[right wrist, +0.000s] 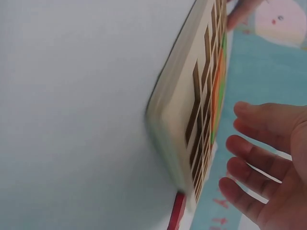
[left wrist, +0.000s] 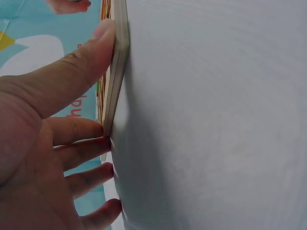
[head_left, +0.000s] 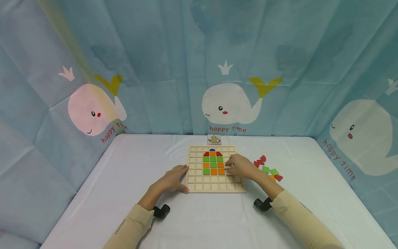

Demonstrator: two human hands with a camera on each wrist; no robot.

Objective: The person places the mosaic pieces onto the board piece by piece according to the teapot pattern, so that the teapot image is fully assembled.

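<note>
A wooden grid board (head_left: 214,191) lies on the white table, with green, orange, red and blue tiles set in its middle cells. At the board's left edge my left hand (head_left: 174,180) rests with its fingers extended. In the left wrist view the thumb (left wrist: 79,72) lies along the board's side and the other fingertips touch the table beside it. My right hand (head_left: 242,167) is over the right part of the board, next to an orange tile (head_left: 221,171). Its fingers (right wrist: 261,155) are loosely bent in the right wrist view, and no tile shows between them.
Loose red, green (head_left: 274,172) and orange tiles lie on the table right of the board, partly behind the right forearm. A small picture card (head_left: 214,139) lies behind the board. A blue curtain (head_left: 161,103) with whales stands behind the table.
</note>
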